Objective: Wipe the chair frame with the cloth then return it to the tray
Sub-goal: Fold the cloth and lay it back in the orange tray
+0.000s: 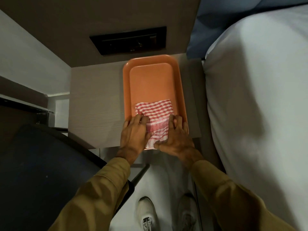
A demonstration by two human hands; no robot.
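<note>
A bedroom: white-sheeted bed [258, 105] just beside a bedside table [95, 104].

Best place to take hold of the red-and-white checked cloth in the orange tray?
Probably the red-and-white checked cloth at its crumpled near end, coming from the near short side of the orange plastic tray. That end bunches up and overhangs the rim between both hands, left and right; the far end lies flat.

Tray [126, 90] bare toward 12 o'clock | bed [258, 97] crowds 3 o'clock | chair [41, 172] blocks 8 o'clock | tabletop [95, 100] open at 9 o'clock
</note>
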